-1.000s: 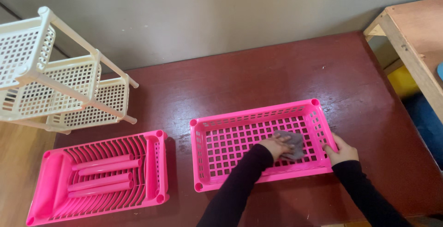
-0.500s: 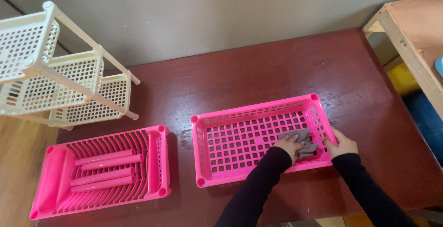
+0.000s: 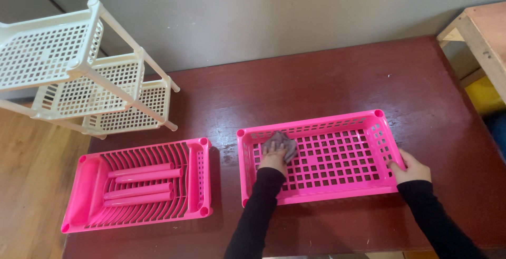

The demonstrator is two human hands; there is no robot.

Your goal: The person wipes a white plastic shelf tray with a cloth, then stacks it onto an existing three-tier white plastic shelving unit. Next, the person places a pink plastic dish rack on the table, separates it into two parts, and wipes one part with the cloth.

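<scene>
Clearly the left hand (image 3: 274,160) is pressing a crumpled grey cloth (image 3: 280,144) down onto the gridded floor of the pink basket (image 3: 316,128), in its far left corner, fingers curled together over the cloth so it stays bunched under the palm. That flat, downward press is how one rubs a surface rather than lifts something. The right hand (image 3: 410,168) sits at the basket's near right corner, fingers closed around the rim with the thumb on the outside; to my eye it is there to pin the light plastic basket so it does not slide on the dark red table (image 3: 327,85) under the rubbing.

To the left, well apart from the basket, lies a pink slatted tray (image 3: 89,185) with four pink tubes (image 3: 142,182) lying in it side by side, untouched. Beyond that, off the table's far left corner, stands a cream three-tier rack (image 3: 84,74), tilted in this view. A pale wooden bench (image 3: 485,32) shows at the far right.

Compared with a second ago, the cloth and left hand have travelled from the right part of the basket floor across to the far left corner. The right hand keeps its grip on the same corner, and the basket has scarcely shifted on the table.
</scene>
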